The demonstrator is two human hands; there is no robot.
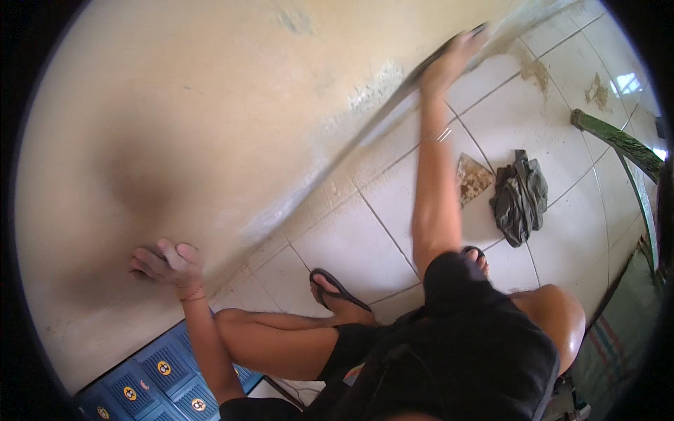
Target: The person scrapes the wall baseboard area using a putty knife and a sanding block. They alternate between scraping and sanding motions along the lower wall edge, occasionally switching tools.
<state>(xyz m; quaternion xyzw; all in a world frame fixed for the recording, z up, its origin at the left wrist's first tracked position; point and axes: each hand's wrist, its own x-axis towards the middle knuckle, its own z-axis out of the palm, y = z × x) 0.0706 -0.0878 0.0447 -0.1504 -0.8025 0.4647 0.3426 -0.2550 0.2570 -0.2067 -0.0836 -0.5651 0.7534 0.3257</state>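
My right hand [450,66] reaches far forward to the foot of a cream-painted wall [221,121]. Blurred fingers are closed around a thin dark object [479,29], its kind unclear, lying along the seam between wall and floor. Near that hand the paint is worn to a whitish, flaking patch [376,87]. My left hand [167,262] is beside the wall at the lower left, its fingers loosely curled and somewhat apart. I see nothing in it. Below my right forearm lie a stained triangular tile shard [474,180] and a crumpled dark grey cloth [520,200].
White floor tiles [363,237] bear brown dirt [597,93] near the far wall. A chipped green furniture leg [611,131] juts in from the right, above a striped woven sack [613,331]. Blue plastic drawers [163,368] stand against the wall at lower left.
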